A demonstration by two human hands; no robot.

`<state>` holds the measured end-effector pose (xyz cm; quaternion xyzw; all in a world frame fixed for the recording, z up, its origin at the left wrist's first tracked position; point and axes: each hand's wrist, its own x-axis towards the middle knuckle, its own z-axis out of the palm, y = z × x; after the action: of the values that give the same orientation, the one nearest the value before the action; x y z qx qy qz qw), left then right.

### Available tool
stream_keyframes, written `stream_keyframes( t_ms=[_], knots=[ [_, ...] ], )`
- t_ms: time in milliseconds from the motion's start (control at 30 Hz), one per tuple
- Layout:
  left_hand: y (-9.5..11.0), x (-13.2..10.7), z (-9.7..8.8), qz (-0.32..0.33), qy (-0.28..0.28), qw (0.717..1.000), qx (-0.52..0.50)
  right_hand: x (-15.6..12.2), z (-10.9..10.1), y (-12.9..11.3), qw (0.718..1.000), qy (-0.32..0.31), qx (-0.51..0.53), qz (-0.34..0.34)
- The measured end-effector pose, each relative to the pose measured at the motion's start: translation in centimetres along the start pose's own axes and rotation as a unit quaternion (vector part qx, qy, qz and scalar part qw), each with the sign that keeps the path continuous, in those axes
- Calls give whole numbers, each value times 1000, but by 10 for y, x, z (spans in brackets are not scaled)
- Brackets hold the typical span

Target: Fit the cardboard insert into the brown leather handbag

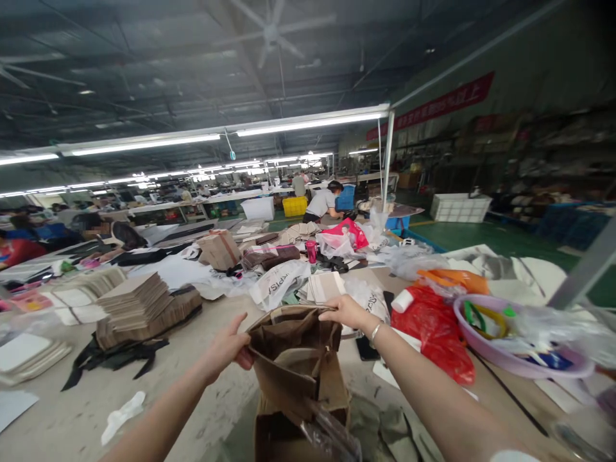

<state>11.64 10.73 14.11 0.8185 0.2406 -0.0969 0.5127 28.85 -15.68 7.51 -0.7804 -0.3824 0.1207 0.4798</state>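
Observation:
A brown bag (pixel 289 375) stands before me, its mouth spread wide with creased brown lining inside. At its left edge, my left hand (pixel 228 346) grips the rim, the thumb sticking up and the fingers partly hidden behind the material. The far right part of the rim is pinched in my right hand (pixel 350 312), which wears a bracelet on the wrist. Below the bag is an open cardboard box (pixel 274 436). Clear plastic wrap (pixel 332 433) lies on the box's near side. Grey-green cloth (pixel 385 427) is bunched to the right of it.
Stacks of brown pieces (pixel 139 301) and white pieces (pixel 29 356) lie on the left. At right are a red plastic bag (pixel 433 333), a purple basin (pixel 520 364) and a metal post (pixel 584 269). A co-worker (pixel 321 204) bends over farther back.

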Motion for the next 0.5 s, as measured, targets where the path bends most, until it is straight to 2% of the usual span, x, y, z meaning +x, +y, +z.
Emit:
stream_keyframes(
  t_ms=[67,133,200,233,300,367,433,500],
  knots=[
    [-7,-17,-3,6,-34,998,44,0,1,-1,999,-26,19,-3],
    [-15,-33,-7,26,-68,988,138,1,7,-2,998,-48,31,-15],
    [-18,-46,-11,93,-66,959,261,1,17,-2,998,-49,39,-24],
    [-17,-51,-12,139,-46,937,316,1,21,-2,998,-41,44,-23],
    [-9,-57,-7,229,36,889,395,2,28,-2,998,-24,52,-11],
    [3,-56,8,295,122,843,433,2,30,-2,999,-11,53,3],
    [15,-48,30,339,153,808,457,3,30,-3,999,-5,51,8],
    [23,-35,54,355,148,787,483,2,29,-3,999,-3,47,9]
  ],
)
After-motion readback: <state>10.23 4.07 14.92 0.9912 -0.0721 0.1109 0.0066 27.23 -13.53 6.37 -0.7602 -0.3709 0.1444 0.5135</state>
